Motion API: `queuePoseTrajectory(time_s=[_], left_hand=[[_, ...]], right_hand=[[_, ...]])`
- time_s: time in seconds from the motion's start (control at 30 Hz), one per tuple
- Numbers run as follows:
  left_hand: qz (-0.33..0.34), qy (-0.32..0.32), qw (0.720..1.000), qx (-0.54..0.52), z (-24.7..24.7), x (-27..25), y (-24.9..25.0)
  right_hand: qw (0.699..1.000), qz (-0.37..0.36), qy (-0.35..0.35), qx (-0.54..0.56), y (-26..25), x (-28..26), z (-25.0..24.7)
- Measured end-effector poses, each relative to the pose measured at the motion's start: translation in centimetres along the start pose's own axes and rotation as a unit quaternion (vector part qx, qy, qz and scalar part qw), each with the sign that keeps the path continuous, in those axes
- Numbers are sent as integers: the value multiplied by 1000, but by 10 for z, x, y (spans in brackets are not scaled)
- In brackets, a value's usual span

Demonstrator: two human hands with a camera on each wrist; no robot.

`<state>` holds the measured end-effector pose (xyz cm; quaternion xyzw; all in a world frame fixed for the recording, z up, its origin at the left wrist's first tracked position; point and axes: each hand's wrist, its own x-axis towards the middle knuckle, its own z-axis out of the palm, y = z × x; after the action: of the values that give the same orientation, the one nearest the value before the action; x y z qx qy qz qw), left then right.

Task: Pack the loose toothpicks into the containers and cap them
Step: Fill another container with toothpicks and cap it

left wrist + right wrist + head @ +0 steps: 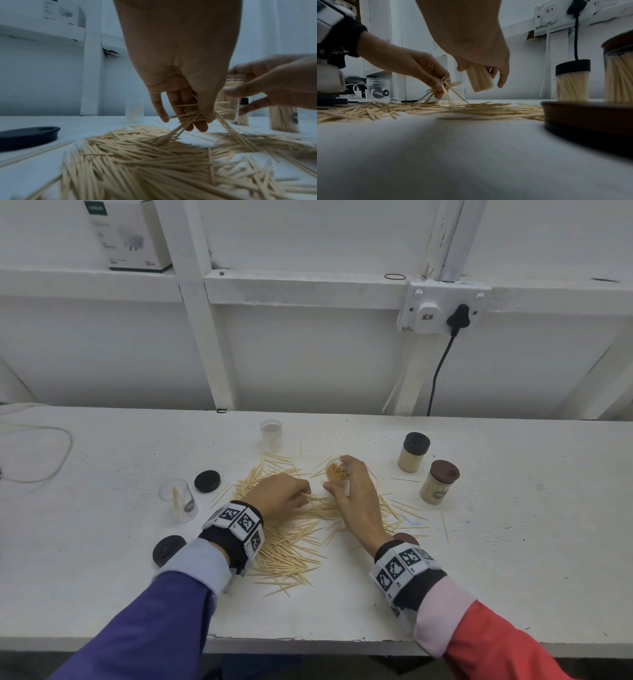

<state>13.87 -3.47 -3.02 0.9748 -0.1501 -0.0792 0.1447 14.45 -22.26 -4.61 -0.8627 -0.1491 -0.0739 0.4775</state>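
A big pile of thin, pale wooden toothpicks [291,539] lies spread on the white surface [513,559] in front of the person. The left hand [279,496] reaches down into the pile. Its fingers [171,105] are curled around a small messy bunch of toothpicks, and the tips of that bunch still touch the pile.

The right hand [356,494] holds a small clear round container [337,472] with its thumb and fingers wrapped around the sides. The container is open at the top and packed almost full of toothpicks standing on end. In the right wrist view it is lifted off the surface and tilted.

To the right stand two full containers with caps on: one with a black cap [413,451] and, nearer, one with a brown cap [439,481]. They stand close together but do not touch. A brown round cap [587,119] lies flat on the surface just beside the right wrist.

On the left, a clear container [178,499] with only a few toothpicks inside stands upright. A black round cap [207,481] lies near it, and another black cap [168,549] lies closer to the left sleeve. A third clear container [271,435] stands at the back, behind the pile.
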Motion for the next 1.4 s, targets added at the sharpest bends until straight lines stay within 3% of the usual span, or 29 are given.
queuePoseTrajectory(time_s=[0.2, 0.6, 0.73, 1.13, 1.4], left_hand=[[-2, 51, 989, -139, -5, -4, -5], [6, 160, 958, -238, -19, -6, -2], [19, 161, 949, -270, -20, -2, 7], [-19, 99, 994, -52, -18, 10, 22], [-32, 72, 993, 91, -21, 12, 32]], right_hand=[[1000, -3, 5, -29, 4, 2, 3], [997, -1, -36, -75, 11, 3, 6], [996, -3, -45, -76, 12, 3, 7], [993, -45, -60, -90, 8, 3, 7], [991, -53, -55, -111, 7, 3, 5]])
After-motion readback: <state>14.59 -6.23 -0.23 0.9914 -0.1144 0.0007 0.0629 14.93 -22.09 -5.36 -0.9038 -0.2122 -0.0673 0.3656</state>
